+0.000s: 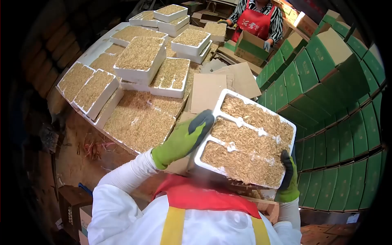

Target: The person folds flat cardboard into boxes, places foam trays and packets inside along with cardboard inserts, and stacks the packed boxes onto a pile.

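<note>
Between my two gloved hands is a white foam box (249, 141) filled with loose tan husks, its dividers showing through in places. My left hand (185, 136), in a green glove with dark fingers, presses against the box's left side. On the opposite side my right hand (289, 175) grips the edge, its dark thumb over the rim. The box is tilted, its top turned towards me. Flat brown cardboard pieces (208, 92) lie just behind it. What supports the underside of the box, apart from my hands, is hidden.
On the left, a table (87, 42) bears several husk-filled foam boxes (141, 59), some stacked. Green cartons (318, 61) stand in rows along the right. At the back, a co-worker in a red apron (254, 24) holds an open carton (250, 48) and touches a foam box.
</note>
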Available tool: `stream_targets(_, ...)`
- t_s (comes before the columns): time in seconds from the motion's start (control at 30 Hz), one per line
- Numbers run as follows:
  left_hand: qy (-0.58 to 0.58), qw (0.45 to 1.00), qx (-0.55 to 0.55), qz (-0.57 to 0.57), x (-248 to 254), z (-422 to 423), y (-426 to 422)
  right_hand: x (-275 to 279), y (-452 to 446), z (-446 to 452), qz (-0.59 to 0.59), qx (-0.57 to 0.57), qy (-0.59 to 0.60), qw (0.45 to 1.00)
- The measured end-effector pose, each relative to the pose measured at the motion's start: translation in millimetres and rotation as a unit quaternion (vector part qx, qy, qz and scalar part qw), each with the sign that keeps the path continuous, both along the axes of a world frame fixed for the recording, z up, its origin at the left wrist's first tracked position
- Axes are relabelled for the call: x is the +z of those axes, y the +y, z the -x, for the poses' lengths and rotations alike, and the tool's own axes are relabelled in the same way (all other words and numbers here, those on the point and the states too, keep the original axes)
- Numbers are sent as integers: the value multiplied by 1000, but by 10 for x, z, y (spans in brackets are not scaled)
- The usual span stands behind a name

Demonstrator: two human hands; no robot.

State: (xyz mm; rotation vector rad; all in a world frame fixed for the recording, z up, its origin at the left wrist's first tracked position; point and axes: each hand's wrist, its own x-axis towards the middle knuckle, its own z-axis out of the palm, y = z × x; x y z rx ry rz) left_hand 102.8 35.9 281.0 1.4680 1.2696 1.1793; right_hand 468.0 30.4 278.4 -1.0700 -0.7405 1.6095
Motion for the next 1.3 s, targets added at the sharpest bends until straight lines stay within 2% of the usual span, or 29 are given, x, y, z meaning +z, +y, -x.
stream_targets(0.07,126,983,-18,-134,-162,61,-90,-19,-153,-55,4,-45,8,999)
stream_targets(0.1,204,967,-27,-153,-231,52,-124,218,-254,124,-5,-33,10,999)
stream_targets(0.17,300,940,-5,-160,-250,-34,-210,137,-268,-32,-47,-39,-81,995)
stream_targets(0.27,116,986,14,-120,-480,-130,-277,377,-317,186,-79,9,-213,974)
stream_targets(0.33,49,994,13,-93,-532,-119,-298,496,-249,309,-91,48,-291,951)
stream_targets(0.43,-49,996,7,-71,-599,-94,-374,572,-118,463,-42,79,-285,954)
stream_targets(0.47,-79,995,6,-67,-602,-98,-398,566,-27,427,-38,120,-354,927)
stream_targets(0.5,-110,992,4,-61,-613,-75,-411,398,56,395,-33,148,-344,927)
stream_targets(0.57,-185,983,12,-17,-592,-55,-425,212,163,439,-66,217,-470,853)
stream_targets(0.63,-230,973,18,-9,-625,-26,-424,-83,396,391,-98,272,-686,668)
stream_targets(0.67,-244,969,9,23,-637,27,-347,-109,485,433,-104,287,-711,634)
stream_targets(0.7,-231,972,20,39,-651,74,-281,-268,639,352,-108,365,-694,612)
stream_targets(0.77,-349,932,36,92,-917,241,41,-555,751,290,-135,473,-724,484)
stream_targets(0.8,-253,963,73,57,-1132,310,304,-422,742,513,-34,474,-755,451)
stream_targets(0.83,-155,981,111,20,-1405,356,607,-525,747,505,-27,452,-733,508)
stream_targets(0.9,97,974,202,11,-1997,412,1272,-608,867,520,-41,493,-736,462)
stream_targets(0.97,248,940,222,76,-1963,271,1663,-659,756,477,-142,459,-772,417)
stream_targets(1.0,299,920,242,70,-2113,155,1873,-462,593,652,-142,413,-793,425)
stream_targets(1.03,304,920,227,100,-2048,83,1962,-417,481,747,-143,371,-816,419)
stream_targets(1.1,320,913,189,169,-1949,-25,2068,-41,319,794,-173,231,-779,557)
stream_targets(1.17,289,921,198,171,-2142,-42,2123,233,194,392,-290,55,-743,601)
stream_targets(1.23,301,920,202,147,-2273,26,2185,327,162,-140,-178,-45,-569,802)
stream_targets(1.27,304,925,203,103,-2402,120,2251,299,109,-397,-121,-107,-544,823)
stream_targets(1.3,250,945,189,89,-2420,189,2316,207,7,-697,-62,-171,-516,837)
